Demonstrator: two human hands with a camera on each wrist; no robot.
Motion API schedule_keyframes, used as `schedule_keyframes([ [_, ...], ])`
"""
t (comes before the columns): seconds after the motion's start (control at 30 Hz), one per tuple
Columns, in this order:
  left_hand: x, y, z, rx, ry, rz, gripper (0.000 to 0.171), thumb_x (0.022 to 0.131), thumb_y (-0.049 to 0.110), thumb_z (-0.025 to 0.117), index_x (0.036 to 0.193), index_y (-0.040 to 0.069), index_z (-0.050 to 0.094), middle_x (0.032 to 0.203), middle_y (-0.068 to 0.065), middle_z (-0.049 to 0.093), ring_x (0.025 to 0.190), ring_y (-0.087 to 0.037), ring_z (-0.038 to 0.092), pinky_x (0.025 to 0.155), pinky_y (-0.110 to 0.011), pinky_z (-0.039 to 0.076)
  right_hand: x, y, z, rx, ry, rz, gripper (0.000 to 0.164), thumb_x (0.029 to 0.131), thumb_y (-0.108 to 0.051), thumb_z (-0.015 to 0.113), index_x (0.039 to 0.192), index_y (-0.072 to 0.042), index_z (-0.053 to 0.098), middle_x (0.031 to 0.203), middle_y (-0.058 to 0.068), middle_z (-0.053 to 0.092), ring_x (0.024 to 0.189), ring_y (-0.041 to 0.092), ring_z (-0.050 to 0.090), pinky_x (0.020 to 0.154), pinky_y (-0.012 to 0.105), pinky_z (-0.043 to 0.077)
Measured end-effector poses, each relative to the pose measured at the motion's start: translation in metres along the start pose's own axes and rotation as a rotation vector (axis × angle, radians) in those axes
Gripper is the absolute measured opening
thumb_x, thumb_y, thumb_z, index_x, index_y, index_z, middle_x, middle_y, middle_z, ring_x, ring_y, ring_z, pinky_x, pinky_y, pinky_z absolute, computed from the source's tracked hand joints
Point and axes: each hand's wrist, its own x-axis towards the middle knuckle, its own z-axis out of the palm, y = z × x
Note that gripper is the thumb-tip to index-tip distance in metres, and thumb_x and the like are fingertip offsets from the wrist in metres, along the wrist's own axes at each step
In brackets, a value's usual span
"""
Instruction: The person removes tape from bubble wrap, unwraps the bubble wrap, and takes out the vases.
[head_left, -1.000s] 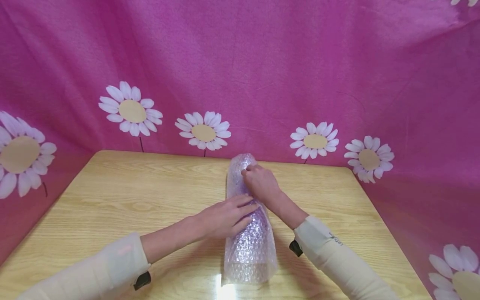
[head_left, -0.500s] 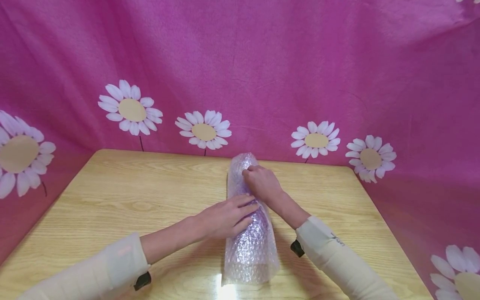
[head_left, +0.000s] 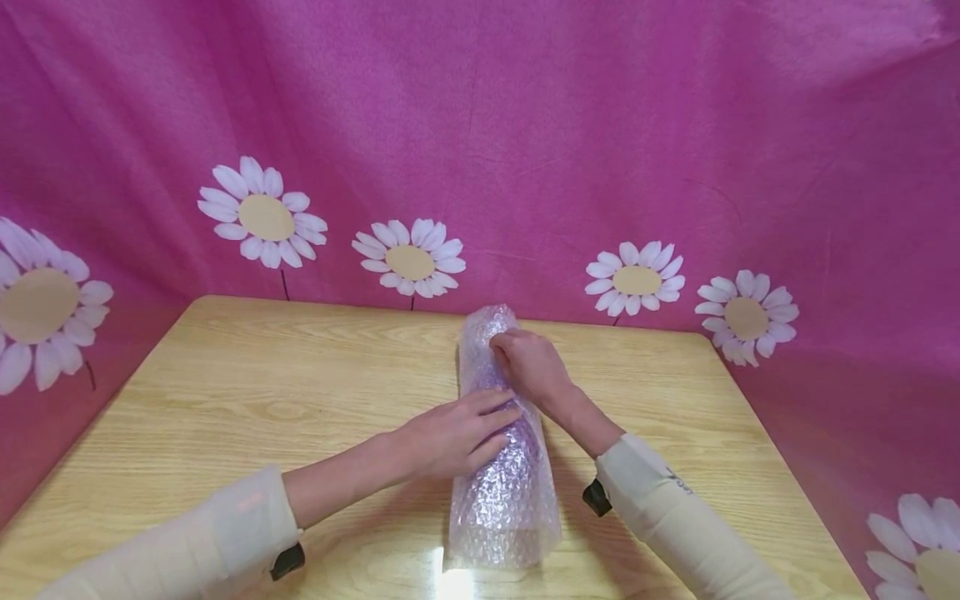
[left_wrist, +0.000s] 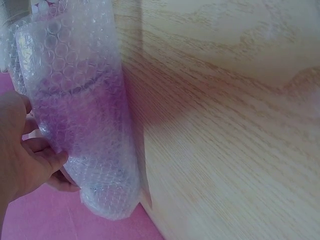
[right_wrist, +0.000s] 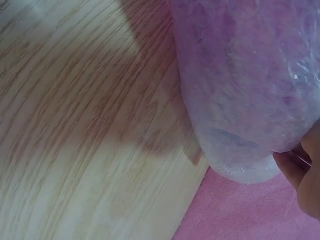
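Observation:
A long bundle of bubble wrap (head_left: 502,508) lies lengthwise on the table, its far end close to the back edge. Something purple shows faintly through the layers in the left wrist view, blurred by the wrap (left_wrist: 90,120). My left hand (head_left: 453,437) rests over the bundle's middle, fingers spread and nearly straight. Farther along, my right hand (head_left: 534,367) pinches the wrap near the far end, fingers curled, with the fingertips partly hidden. The wrap's rounded far end (right_wrist: 240,167) appears beside the pinching fingers in the right wrist view. Toward me the wrap flares wider.
The wood-grain table (head_left: 300,375) has rounded back corners. Behind it and along both sides hangs a pink cloth (head_left: 525,150) printed with white daisies. A small black device (head_left: 287,561) sits under the left cuff, another device (head_left: 597,498) under the right.
Both hands keep their hold and place on the bubble wrap. The right hand shifts very slightly to the right in view, and the whole scene drifts a little with the head.

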Motion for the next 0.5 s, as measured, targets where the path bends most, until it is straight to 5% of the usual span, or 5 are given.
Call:
schedule_keyframes([
  [0.5, 0.0001, 0.0007, -0.0008, -0.023, -0.005, -0.007, 0.044, 0.103, 0.023, 0.051, 0.139, -0.002, 0.056, 0.145, -0.022, 0.049, 0.138, -0.033, 0.041, 0.115, -0.039, 0.032, -0.0009, 0.0035, 0.0042, 0.094, 0.057, 0.128, 0.011, 0.089, -0.001, 0.064, 0.083, -0.006, 0.070, 0.072, 0.005, 0.065, 0.060, 0.019, 0.056, 0.057, 0.039, 0.053],
])
